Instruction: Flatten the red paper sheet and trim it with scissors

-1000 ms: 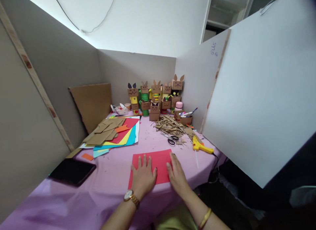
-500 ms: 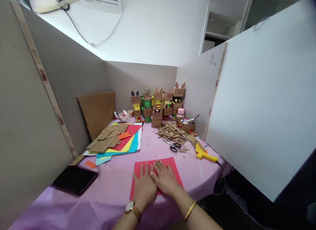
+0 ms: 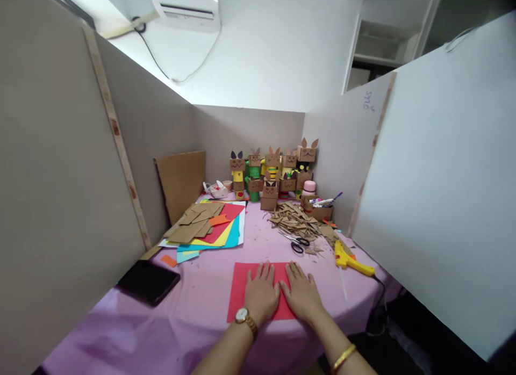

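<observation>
A sheet of red paper (image 3: 238, 289) lies flat near the front edge of the table. My left hand (image 3: 262, 294) rests palm down on its middle, fingers stretched forward. Beside it my right hand (image 3: 301, 293) lies flat over the sheet's right part, its thumb close to my left thumb. Neither hand grips anything. Both hands cover much of the paper, so its right edge is mostly hidden.
Scissors (image 3: 297, 247) lie beyond the paper, by a heap of cardboard scraps (image 3: 292, 219). A yellow glue gun (image 3: 352, 263) is at right. Coloured sheets (image 3: 231, 238) under cardboard pieces (image 3: 193, 230) and a black tablet (image 3: 149, 282) are left. Cardboard animal figures (image 3: 269, 195) stand behind.
My hands have moved apart; the right no longer overlaps the left and has shifted right across the paper. The red sheet sits straighter. The whole view has swung a little left.
</observation>
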Demonstrator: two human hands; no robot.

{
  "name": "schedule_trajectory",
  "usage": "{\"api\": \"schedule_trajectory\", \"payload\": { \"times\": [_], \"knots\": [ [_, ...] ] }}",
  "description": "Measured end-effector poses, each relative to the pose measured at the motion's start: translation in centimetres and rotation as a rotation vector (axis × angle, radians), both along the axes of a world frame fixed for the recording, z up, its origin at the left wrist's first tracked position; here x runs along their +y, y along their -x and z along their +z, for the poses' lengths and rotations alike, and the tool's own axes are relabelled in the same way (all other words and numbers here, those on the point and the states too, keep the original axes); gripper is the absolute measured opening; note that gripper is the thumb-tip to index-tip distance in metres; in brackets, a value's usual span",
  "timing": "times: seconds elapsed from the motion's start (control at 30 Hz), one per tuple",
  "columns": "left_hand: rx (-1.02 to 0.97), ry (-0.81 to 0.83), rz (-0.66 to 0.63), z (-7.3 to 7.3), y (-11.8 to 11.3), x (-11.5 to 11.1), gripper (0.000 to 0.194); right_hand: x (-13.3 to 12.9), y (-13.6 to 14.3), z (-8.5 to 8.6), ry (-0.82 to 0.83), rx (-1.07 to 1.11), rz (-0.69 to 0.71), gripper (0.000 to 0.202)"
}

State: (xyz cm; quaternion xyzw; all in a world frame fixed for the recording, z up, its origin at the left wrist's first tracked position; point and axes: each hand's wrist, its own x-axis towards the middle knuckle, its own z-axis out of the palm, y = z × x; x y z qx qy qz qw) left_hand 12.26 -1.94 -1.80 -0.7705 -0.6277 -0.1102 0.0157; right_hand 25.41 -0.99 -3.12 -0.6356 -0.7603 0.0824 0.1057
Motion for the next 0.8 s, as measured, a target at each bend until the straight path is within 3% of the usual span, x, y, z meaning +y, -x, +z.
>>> {"api": "schedule_trajectory", "payload": {
  "times": [0.13, 0.27, 0.37, 0.47, 0.53, 0.73, 0.8],
  "knots": [
    [-0.018, 0.014, 0.099, -0.2, 3.3, 0.7, 0.064, 0.1, -0.2, -0.3, -0.006, -0.016, 0.002, 0.061],
    [-0.007, 0.018, 0.203, 0.5, 6.7, -0.6, 0.06, 0.1, -0.3, -0.5, -0.003, -0.013, 0.001, 0.061],
    [0.008, -0.003, 0.195, 1.0, 5.8, -2.4, 0.056, 0.1, -0.3, -0.5, 0.007, -0.004, -0.002, 0.062],
    [0.0, 0.045, 0.006, 0.7, 3.6, -3.7, 0.054, 0.1, -0.3, -0.4, 0.008, -0.001, -0.009, 0.062],
    [-0.023, 0.082, -0.044, 0.5, 3.3, -4.0, 0.052, 0.0, -0.3, -0.3, 0.002, -0.004, -0.01, 0.061],
    [-0.128, 0.136, 0.134, 1.1, 7.8, -4.6, 0.047, -0.2, -0.1, 0.0, -0.012, -0.01, -0.01, 0.06],
    [-0.252, 0.187, 0.086, 1.2, 8.5, -6.1, 0.044, -0.1, 0.0, 0.0, -0.018, -0.001, -0.012, 0.06]
  ]
}}
